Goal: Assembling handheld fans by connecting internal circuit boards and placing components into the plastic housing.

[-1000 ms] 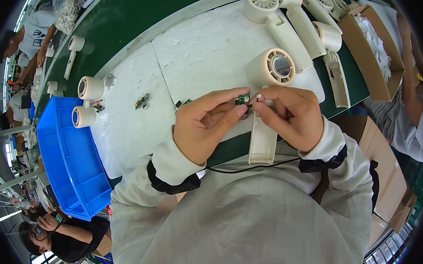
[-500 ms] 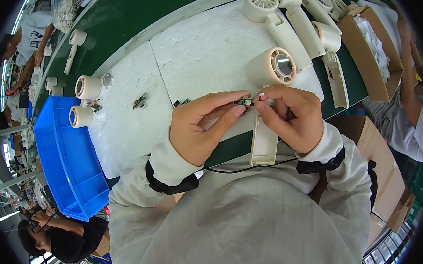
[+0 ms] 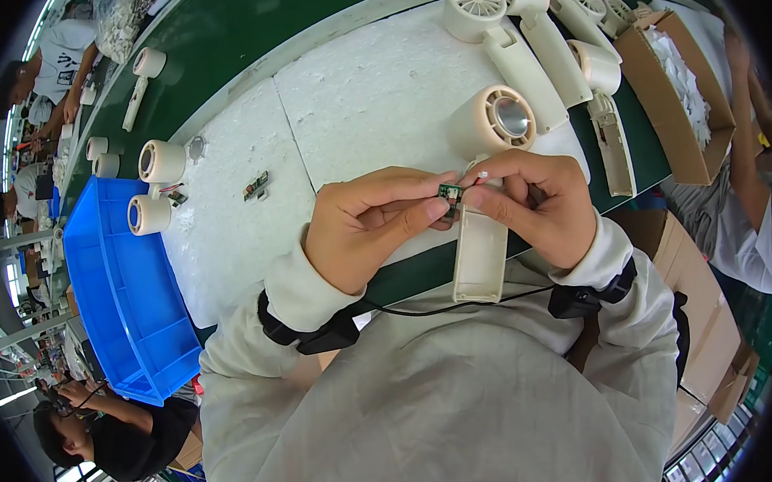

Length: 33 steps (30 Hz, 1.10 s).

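Observation:
Between the thumb and fingers of my left hand point(image 3: 358, 225) is a small green circuit board point(image 3: 450, 193), tilted so that its face shows. My right hand point(image 3: 543, 205) pinches a thin wire with a small white connector point(image 3: 483, 176) close to the board's edge. Whether the connector touches the board I cannot tell. Below my fingers lies the open cream handle point(image 3: 479, 257) of a handheld fan, hollow side up, at the table's near edge. Its round fan head point(image 3: 495, 119) rests on the white foam sheet point(image 3: 376, 74) beyond my right hand; the joint is partly hidden by my fingers.
Another circuit board point(image 3: 257, 186) lies on the foam. Fan heads point(image 3: 161, 161) stand beside a blue bin point(image 3: 128, 292) on the left. Several fans point(image 3: 517, 65) lie at the back right, near a cardboard box point(image 3: 678, 99). Other people sit around the table.
The circuit board has turned in my left fingers, showing more of its face. My right hand has shifted slightly right, and the handle has tilted a little.

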{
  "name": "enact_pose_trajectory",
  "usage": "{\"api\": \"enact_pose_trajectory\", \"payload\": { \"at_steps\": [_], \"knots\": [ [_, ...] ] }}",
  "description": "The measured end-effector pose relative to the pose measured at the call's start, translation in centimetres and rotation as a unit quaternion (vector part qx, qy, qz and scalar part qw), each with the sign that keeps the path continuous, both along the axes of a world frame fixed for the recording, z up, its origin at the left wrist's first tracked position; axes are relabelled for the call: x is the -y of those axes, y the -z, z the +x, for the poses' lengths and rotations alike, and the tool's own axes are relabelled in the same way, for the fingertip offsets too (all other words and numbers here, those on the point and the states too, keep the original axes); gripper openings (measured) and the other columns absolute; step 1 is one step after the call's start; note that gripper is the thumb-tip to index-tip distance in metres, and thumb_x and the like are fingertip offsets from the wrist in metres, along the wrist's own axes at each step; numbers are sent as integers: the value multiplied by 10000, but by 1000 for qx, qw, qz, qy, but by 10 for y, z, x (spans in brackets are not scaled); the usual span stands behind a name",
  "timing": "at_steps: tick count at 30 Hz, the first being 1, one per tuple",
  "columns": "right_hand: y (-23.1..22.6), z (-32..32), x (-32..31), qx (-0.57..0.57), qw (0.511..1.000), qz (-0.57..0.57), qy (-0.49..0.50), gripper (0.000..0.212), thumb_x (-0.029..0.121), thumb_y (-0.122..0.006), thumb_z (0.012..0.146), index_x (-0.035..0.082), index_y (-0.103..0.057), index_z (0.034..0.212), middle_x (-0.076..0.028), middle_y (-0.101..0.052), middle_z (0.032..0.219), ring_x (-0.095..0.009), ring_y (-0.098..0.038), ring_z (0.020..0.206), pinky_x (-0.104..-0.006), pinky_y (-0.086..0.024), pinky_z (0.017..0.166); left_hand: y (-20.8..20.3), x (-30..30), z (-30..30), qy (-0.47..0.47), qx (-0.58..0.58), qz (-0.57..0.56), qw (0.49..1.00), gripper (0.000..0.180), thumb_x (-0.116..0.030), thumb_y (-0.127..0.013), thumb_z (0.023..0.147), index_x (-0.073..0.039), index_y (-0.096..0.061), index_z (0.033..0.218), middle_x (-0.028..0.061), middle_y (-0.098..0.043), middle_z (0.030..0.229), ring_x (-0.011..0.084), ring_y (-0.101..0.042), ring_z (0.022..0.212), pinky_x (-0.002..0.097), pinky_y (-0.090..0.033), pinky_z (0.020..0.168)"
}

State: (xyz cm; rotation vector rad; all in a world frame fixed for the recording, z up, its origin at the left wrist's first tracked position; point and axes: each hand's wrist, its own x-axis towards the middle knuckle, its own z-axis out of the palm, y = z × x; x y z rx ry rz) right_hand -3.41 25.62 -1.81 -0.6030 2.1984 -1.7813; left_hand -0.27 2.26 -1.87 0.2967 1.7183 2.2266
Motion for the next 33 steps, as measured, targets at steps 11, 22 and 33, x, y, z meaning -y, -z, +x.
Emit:
{"api": "enact_pose_trajectory", "payload": {
  "at_steps": [11,22,33],
  "knots": [
    [3,2,0,20,999,-42,-27,149,51,-748,920,9,-680,1046,93,-319,585,-4,-304,566,-207,-297,562,3,6,-6,56,40,43,997,265,42,-633,966,20,-682,1225,162,-688,1190,227,-700,1032,349,-619,870],
    [-3,3,3,27,999,19,13,156,15,-737,908,21,-732,1065,64,-415,628,-20,-347,573,-221,-317,557,4,-3,0,-21,52,-7,998,263,-3,-632,984,60,-654,1238,148,-702,1154,219,-694,1043,336,-593,910],
    [-1,-5,2,-217,970,103,-47,275,-38,-746,833,65,-780,1086,-49,-608,795,-117,-510,597,-245,-394,538,5,-6,-4,-51,79,28,995,278,-37,-637,989,71,-640,1245,145,-704,1165,205,-687,1051,334,-583,920]
  ]
}}
